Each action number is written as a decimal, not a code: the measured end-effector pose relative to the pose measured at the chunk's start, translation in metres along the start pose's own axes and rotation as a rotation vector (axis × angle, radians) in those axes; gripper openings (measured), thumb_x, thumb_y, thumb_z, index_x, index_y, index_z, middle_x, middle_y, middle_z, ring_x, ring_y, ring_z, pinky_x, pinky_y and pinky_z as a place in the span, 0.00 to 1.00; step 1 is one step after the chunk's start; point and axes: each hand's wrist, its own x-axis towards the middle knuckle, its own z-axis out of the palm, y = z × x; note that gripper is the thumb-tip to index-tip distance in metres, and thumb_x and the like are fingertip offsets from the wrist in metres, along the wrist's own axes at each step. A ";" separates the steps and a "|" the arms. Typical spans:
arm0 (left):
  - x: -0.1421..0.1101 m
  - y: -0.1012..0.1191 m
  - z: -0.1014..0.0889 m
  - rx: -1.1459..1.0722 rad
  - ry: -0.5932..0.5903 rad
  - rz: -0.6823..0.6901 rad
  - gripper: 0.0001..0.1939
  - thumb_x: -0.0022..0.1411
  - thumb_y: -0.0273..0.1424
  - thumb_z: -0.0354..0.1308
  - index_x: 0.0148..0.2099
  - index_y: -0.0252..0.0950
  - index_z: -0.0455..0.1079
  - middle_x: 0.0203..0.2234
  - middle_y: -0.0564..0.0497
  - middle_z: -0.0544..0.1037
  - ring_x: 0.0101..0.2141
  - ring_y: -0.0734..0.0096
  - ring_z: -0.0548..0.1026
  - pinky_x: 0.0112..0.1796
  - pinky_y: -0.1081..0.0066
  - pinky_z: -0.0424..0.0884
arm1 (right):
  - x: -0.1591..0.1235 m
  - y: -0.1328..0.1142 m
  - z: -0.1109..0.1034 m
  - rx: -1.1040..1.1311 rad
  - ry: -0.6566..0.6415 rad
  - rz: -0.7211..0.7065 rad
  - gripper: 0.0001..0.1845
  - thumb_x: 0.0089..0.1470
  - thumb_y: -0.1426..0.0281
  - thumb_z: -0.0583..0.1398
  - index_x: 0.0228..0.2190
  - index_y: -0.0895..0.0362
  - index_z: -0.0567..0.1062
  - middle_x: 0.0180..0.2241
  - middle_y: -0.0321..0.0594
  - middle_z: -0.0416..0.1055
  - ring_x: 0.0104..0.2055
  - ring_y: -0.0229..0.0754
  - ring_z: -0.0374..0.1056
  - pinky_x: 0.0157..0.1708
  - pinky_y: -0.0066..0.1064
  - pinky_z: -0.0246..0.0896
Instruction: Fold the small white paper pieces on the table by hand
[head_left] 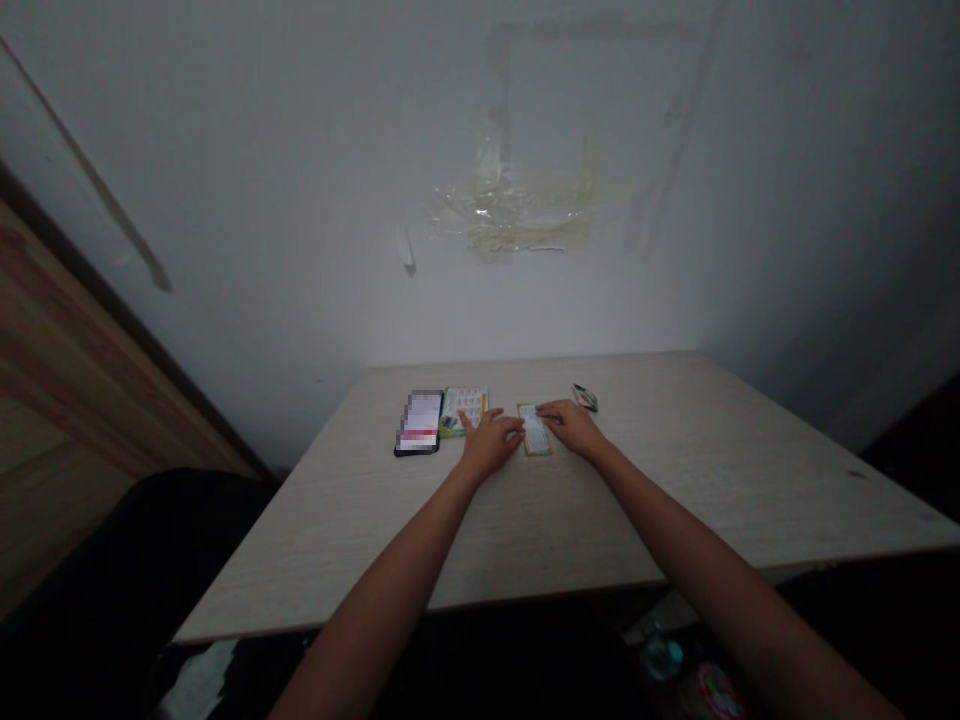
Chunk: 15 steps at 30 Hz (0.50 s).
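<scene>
A narrow printed paper leaflet with a green-yellow border lies on the table between my two hands. My left hand is at its left edge, thumb and index finger closed on the paper while the other fingers spread outward. On the upper right edge, the fingertips of my right hand are pressed together on the same leaflet. Beside my left hand is a colourful printed booklet, partly covered by the fingers. A small dark-and-white folded item, its kind unclear, rests just beyond my right hand.
A phone with a lit, blurred screen lies left of the booklet. The pale wooden table meets a wall with peeling clear tape. Below the front edge at right are a bottle and other dim items.
</scene>
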 end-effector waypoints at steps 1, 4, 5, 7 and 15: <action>0.000 0.000 0.000 -0.001 0.004 -0.001 0.12 0.67 0.40 0.52 0.49 0.53 0.74 0.54 0.56 0.76 0.63 0.56 0.60 0.56 0.27 0.21 | 0.001 -0.001 0.000 -0.003 0.002 0.017 0.15 0.59 0.68 0.58 0.45 0.52 0.80 0.49 0.41 0.76 0.54 0.45 0.68 0.58 0.41 0.58; 0.000 0.001 0.000 0.016 0.003 -0.009 0.13 0.68 0.41 0.51 0.51 0.53 0.73 0.55 0.56 0.76 0.62 0.57 0.61 0.57 0.28 0.21 | 0.003 -0.003 0.000 -0.010 -0.001 0.052 0.14 0.58 0.68 0.59 0.45 0.52 0.80 0.48 0.41 0.77 0.54 0.46 0.69 0.58 0.41 0.59; 0.000 0.001 0.000 0.025 0.002 -0.011 0.13 0.68 0.41 0.51 0.51 0.54 0.72 0.55 0.56 0.76 0.62 0.57 0.61 0.57 0.28 0.22 | 0.004 -0.003 0.000 -0.013 -0.002 0.056 0.14 0.58 0.68 0.59 0.45 0.52 0.80 0.48 0.41 0.77 0.54 0.46 0.69 0.58 0.41 0.59; 0.000 0.001 0.000 0.034 0.008 -0.012 0.13 0.68 0.42 0.51 0.51 0.55 0.72 0.54 0.56 0.76 0.62 0.56 0.61 0.57 0.28 0.22 | 0.005 -0.005 -0.001 -0.023 -0.006 0.058 0.15 0.58 0.67 0.59 0.45 0.52 0.80 0.48 0.41 0.77 0.54 0.46 0.69 0.57 0.40 0.59; 0.002 -0.001 -0.001 0.062 0.009 0.019 0.13 0.67 0.42 0.52 0.50 0.57 0.74 0.54 0.58 0.77 0.62 0.55 0.61 0.55 0.26 0.21 | 0.004 -0.006 -0.006 -0.023 -0.038 0.020 0.16 0.56 0.68 0.60 0.46 0.53 0.79 0.48 0.41 0.77 0.54 0.45 0.69 0.58 0.39 0.59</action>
